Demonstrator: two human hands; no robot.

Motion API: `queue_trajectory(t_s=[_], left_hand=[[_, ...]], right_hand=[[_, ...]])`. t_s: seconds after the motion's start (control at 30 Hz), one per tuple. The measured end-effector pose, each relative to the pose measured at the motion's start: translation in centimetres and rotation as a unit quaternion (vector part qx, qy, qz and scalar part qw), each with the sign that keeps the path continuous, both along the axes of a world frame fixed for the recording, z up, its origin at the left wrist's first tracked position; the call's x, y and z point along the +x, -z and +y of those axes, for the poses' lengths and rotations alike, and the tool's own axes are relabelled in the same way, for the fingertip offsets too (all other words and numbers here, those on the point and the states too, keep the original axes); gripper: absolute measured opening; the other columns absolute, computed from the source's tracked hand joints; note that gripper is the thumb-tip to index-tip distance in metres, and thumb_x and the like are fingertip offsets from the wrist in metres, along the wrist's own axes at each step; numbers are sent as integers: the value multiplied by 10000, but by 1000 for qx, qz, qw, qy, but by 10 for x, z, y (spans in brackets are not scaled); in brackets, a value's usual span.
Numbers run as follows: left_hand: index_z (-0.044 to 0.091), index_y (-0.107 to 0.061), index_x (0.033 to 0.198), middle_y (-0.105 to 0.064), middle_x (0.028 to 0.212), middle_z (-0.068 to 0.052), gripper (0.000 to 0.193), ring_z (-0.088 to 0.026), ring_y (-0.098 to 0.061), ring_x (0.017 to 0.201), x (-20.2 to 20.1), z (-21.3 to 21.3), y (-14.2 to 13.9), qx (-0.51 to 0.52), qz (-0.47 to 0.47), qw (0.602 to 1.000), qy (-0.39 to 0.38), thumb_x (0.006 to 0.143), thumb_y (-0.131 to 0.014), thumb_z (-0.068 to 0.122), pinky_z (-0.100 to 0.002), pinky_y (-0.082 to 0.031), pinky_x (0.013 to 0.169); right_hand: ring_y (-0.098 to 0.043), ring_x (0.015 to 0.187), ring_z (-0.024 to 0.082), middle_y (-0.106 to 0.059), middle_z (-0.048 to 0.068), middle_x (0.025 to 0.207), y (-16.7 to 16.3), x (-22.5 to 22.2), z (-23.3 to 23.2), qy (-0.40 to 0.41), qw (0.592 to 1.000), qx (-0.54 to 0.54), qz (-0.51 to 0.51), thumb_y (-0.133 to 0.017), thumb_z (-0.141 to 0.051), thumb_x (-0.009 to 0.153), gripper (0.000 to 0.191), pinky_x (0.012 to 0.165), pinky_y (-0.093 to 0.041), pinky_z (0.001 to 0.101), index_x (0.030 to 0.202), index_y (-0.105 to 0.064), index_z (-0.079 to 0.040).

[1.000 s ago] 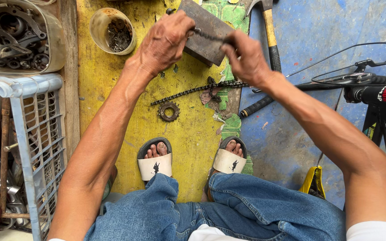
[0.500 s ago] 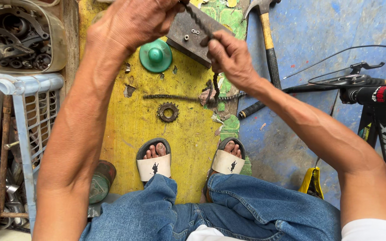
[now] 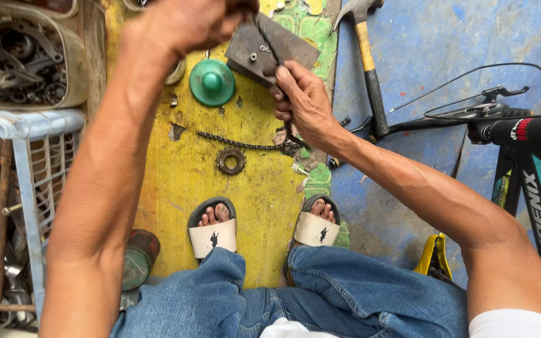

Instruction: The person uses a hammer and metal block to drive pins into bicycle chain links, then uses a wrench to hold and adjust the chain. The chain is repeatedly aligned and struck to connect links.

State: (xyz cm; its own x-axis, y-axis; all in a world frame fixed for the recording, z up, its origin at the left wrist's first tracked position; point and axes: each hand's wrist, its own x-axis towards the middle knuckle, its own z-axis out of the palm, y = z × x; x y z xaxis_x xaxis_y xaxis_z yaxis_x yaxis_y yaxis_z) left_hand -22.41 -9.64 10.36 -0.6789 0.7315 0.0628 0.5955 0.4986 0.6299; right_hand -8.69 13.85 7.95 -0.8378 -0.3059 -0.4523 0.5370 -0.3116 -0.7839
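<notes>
Both hands raised over the yellow board, working a dark strip against a grey metal block.

The left hand [image 3: 186,25] is curled shut at the top edge on the upper end of the dark strip [image 3: 265,39]; the right hand [image 3: 305,100] has its fingers [image 3: 283,81] closed on the lower end, pressed to the grey metal block [image 3: 283,47]. Since half a second ago the block and both hands sit slightly higher, and the green cap [image 3: 212,82] shows fully. Below lie a bicycle chain [image 3: 239,143] and a small sprocket [image 3: 230,161] on the yellow board [image 3: 170,188], near the sandalled feet. A hammer [image 3: 365,56] lies just right of the block, a bicycle frame [image 3: 527,138] further right, and a basket of parts [image 3: 17,62] at left.
</notes>
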Motion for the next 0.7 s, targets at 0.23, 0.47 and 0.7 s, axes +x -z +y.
queue_trajectory(t_s=[0.23,0.47,0.7], left_hand=[[56,-696,1091,-682,1048,-93,85,-269,-652,970,23,24,67,72,11,997,-24,1015,-659,66,-419,-495,927],[53,-710,1046,-665,1010,-109,101,-333,-622,1030,23,32,78,109,88,988,-70,952,-719,89,-437,-496,899],[49,-720,1052,-662,1013,-86,65,-289,-612,1043,25,23,95,100,122,984,-88,1003,-727,91,-428,-498,931]], right_hand=[[-431,561,40,-524,-29,729,31,-12,41,-32,986,164,19,-552,-244,1080,381,478,-385,219,1448,-507,-160],[-543,586,53,-686,-21,793,59,-20,37,-38,878,416,233,-569,-157,1084,384,477,-505,250,1463,-587,-212],[-567,733,146,-623,68,914,76,-39,44,-90,691,561,447,-538,-30,1092,310,528,-528,263,1355,-669,-127]])
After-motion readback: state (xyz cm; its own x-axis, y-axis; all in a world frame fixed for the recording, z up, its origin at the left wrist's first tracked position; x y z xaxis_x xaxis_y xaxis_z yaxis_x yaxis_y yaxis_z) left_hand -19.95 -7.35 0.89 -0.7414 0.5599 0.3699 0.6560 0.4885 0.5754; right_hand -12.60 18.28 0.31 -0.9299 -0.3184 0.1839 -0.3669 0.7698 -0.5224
